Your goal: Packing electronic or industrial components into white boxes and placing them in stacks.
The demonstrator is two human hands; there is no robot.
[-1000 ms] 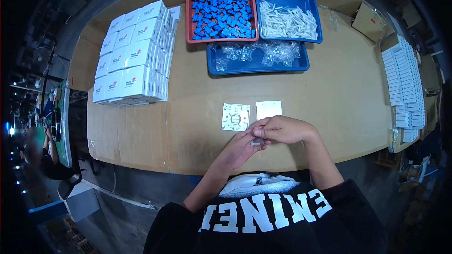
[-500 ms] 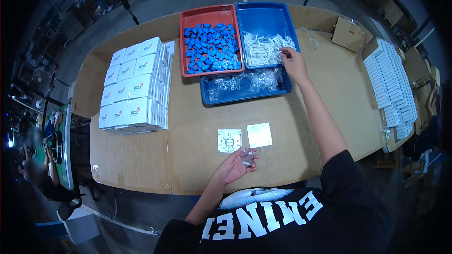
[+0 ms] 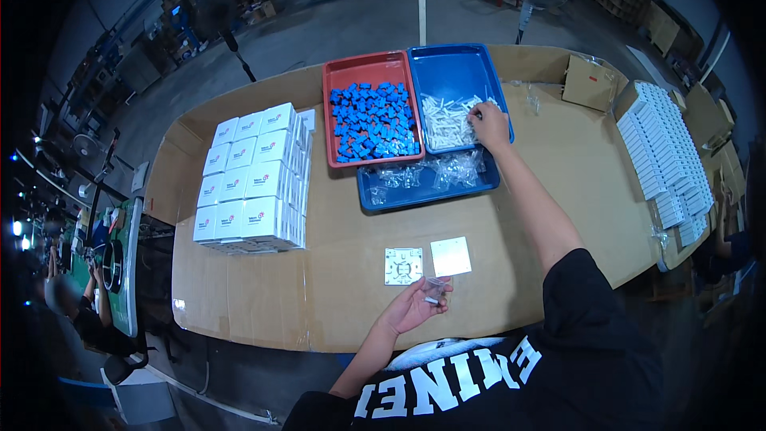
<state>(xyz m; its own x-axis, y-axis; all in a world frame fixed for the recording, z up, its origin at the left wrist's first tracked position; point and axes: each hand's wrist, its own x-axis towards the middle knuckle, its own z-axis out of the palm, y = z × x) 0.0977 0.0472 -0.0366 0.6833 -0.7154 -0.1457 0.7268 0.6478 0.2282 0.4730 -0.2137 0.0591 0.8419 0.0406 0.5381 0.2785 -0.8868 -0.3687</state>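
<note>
Cardboard-covered table (image 3: 343,299). Upper blue tray (image 3: 451,69): 12 o'clock from left hand (image 3: 408,310). Its grip's curled round a clear bag (image 3: 436,288), small white piece (image 3: 432,300) at the bottom; slack hold could tip it out. Right hand (image 3: 492,125): 1 o'clock, down among white sticks (image 3: 443,121) in that tray; can't tell if closed on any. Crowded sticks could snag or come up doubled.

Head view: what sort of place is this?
Probably a small-parts assembly or packing station in a workshop: a red tray of blue plastic parts, a blue tray of slim white pieces, stacked white boxes, and another person at a green-topped bench.
</note>
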